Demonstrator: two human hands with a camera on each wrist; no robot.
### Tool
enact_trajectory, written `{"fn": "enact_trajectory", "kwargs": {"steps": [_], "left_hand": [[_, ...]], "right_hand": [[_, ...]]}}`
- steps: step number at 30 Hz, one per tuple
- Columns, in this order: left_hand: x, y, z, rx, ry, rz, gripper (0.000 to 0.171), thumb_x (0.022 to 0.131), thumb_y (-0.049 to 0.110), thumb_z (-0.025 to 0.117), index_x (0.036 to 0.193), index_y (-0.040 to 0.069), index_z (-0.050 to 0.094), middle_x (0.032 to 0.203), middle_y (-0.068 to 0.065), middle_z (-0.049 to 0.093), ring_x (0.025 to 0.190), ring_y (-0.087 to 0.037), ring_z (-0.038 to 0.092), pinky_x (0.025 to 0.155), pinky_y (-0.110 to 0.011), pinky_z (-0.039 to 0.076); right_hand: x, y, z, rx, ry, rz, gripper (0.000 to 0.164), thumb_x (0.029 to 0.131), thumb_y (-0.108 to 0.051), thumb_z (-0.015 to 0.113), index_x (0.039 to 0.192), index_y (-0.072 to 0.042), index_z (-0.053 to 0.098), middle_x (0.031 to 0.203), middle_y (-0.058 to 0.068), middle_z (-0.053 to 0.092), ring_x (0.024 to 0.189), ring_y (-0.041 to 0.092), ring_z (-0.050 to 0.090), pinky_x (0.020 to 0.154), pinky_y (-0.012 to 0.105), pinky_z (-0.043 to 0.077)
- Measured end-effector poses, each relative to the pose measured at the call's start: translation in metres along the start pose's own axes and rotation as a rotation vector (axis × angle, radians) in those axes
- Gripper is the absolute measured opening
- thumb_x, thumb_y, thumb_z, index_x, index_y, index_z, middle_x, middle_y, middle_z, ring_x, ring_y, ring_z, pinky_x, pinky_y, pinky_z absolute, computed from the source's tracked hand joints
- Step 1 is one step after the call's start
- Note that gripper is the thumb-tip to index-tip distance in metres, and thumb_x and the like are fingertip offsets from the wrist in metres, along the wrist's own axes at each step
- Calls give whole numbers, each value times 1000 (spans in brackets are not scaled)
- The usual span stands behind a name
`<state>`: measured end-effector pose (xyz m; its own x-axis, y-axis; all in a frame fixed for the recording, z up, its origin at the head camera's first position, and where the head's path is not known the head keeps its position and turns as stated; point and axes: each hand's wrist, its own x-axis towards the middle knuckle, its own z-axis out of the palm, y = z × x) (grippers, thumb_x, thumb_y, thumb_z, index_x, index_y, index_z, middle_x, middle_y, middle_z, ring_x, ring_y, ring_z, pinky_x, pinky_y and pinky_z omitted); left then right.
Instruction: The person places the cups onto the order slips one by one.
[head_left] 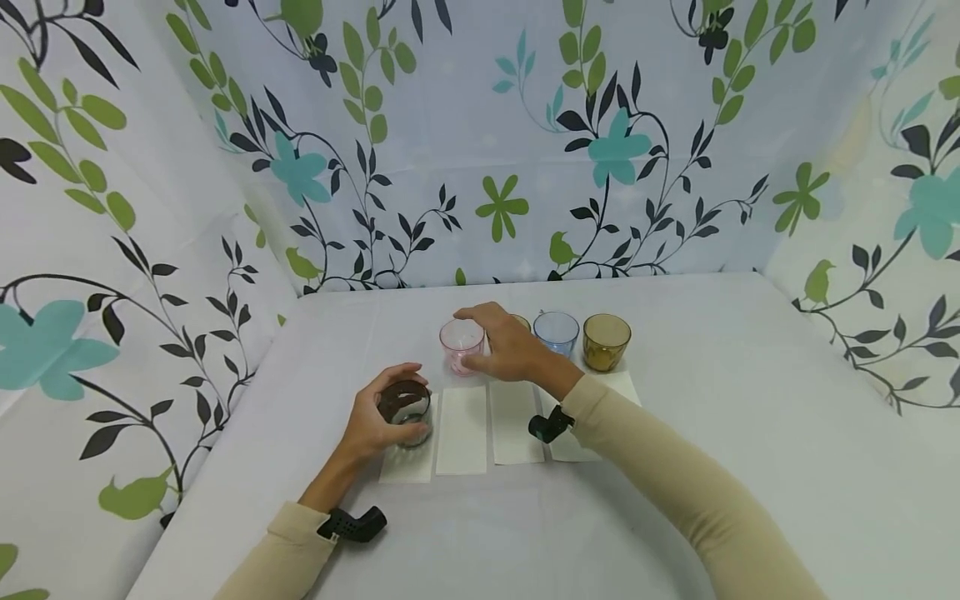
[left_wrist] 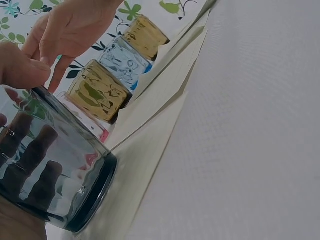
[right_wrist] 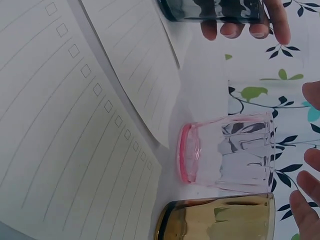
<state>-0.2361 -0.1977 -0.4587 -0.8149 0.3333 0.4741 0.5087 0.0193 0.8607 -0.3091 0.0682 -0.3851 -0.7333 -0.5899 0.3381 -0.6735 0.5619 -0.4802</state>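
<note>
My left hand [head_left: 366,423] grips a dark grey glass [head_left: 411,410] by its sides, over the leftmost of several cream paper sheets [head_left: 406,468]. Its fingers show through the glass wall in the left wrist view. Behind the sheets, my right hand [head_left: 513,343] reaches over a pink glass [head_left: 459,350] with fingers spread around its rim. In the right wrist view, the fingertips [right_wrist: 309,182] appear beyond the rim, apart from the glass. An amber glass [right_wrist: 220,220] stands beside the pink one, mostly hidden by my right hand in the head view.
Further right in the same row stand a blue glass [head_left: 557,327] and another amber glass [head_left: 607,343]. The sheets lie side by side on a white-covered table [head_left: 750,400], the near one printed with lines and small boxes. Leaf-patterned cloth [head_left: 450,150] hangs behind and at both sides.
</note>
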Motion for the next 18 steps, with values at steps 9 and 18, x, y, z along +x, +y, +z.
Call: {"fn": "enact_trajectory", "kwargs": {"steps": [9,18], "left_hand": [[-4,2,-1,26,4,-33,76,69,-11,83,138,-8,53,123,-30,61,110,-30,64,100,-34,54],[-2,2,0,11,-2,-50,70,68,-12,83,132,-15,53,121,-35,59,109,-27,63,98,-33,55]], "right_hand": [[12,1,2,-63,-2,36,68,88,-35,72,147,-10,50,150,8,51,143,24,40,117,47,38],[15,2,4,-87,-69,155,74,89,-44,70,152,-14,45,156,8,45,146,26,35,118,53,36]]}}
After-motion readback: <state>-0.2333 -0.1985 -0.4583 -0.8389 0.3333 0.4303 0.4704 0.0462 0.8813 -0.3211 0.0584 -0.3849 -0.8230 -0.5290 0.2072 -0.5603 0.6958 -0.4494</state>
